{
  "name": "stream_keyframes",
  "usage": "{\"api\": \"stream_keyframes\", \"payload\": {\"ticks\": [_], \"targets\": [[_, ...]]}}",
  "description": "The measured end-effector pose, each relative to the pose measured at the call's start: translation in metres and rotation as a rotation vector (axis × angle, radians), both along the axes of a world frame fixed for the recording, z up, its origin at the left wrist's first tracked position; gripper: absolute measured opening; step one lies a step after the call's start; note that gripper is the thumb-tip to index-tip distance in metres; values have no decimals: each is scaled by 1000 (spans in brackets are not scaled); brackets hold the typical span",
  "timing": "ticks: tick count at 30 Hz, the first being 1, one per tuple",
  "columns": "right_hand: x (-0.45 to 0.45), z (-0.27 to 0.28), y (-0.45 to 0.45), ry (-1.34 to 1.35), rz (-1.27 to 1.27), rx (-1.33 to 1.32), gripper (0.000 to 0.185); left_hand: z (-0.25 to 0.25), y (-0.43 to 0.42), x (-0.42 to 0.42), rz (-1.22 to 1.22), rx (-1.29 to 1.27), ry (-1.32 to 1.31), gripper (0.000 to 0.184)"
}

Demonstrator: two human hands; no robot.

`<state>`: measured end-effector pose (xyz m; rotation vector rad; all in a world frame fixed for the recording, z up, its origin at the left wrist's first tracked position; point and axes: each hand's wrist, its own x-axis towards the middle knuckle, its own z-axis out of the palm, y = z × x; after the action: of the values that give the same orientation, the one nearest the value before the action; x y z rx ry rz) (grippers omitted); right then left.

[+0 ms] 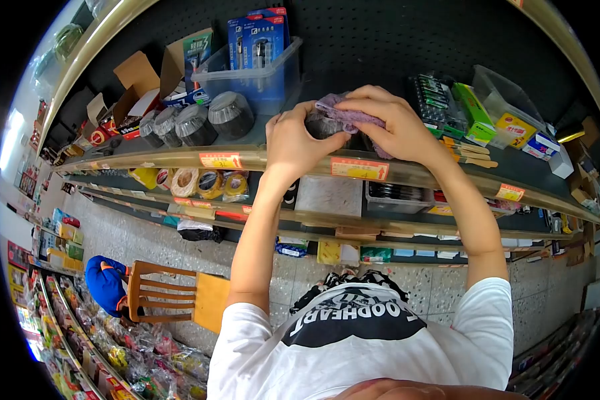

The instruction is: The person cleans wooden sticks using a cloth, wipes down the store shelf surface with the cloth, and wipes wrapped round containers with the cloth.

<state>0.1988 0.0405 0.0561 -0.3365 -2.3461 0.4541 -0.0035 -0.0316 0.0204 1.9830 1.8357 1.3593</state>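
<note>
A dark, plastic-wrapped jar (pixel 321 125) is at the front of the upper shelf, partly hidden by both hands. My left hand (pixel 295 141) curves round its left side, thumb and fingers holding it. Over its top and right side, my right hand (pixel 388 123) presses a purple cloth (pixel 353 115). Left of my hands, similar dark jars (pixel 231 115) with clear wrapping stand in a row. Behind them is a clear blue-tinted bin (pixel 267 80) with blue blister packs.
Batteries (pixel 431 100), a green box (pixel 473 113) and wooden-handled brushes (pixel 470 152) lie right on the shelf. Price tags line its front edge (pixel 300 160). Tape rolls (pixel 210 184) sit below. A wooden chair (pixel 163 292) and a person in blue (pixel 105 285) are lower left.
</note>
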Motion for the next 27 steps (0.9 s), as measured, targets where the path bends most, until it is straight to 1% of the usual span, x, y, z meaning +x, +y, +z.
{"api": "stream_keyframes", "payload": {"ticks": [1,4,7,10,13,16,19,21,22,23,25,26,27], "targets": [[4,0,-2,2,-3,-23,33,0,0,0,0,-2,-6,78],[19,2,-4,-20,4,-50,34,-3,1,0,53,89,92,71],[35,1,-4,-120,-12,-50,36,-1,2,1,64,44,79,76],[49,-1,-1,-199,-59,-21,36,-2,5,10,178,91,104,78],[56,-2,7,-143,-120,-15,36,-5,16,19,310,89,143,83],[55,2,16,-63,-170,40,36,-4,14,20,301,69,212,86],[46,7,17,18,-165,67,37,0,7,4,143,2,200,85],[33,8,16,76,-137,72,37,4,11,-10,4,-135,30,82],[25,8,15,101,-120,73,38,4,14,-17,-51,-128,-12,84],[16,8,14,114,-104,132,38,3,17,-22,-106,-118,-54,86],[-4,4,14,139,-71,249,38,1,31,-28,-264,-50,-114,83],[-12,1,14,98,-55,261,38,0,34,-31,-343,-16,-145,81],[-19,-4,14,50,-75,288,38,2,35,-32,-360,-89,-152,81]]}}
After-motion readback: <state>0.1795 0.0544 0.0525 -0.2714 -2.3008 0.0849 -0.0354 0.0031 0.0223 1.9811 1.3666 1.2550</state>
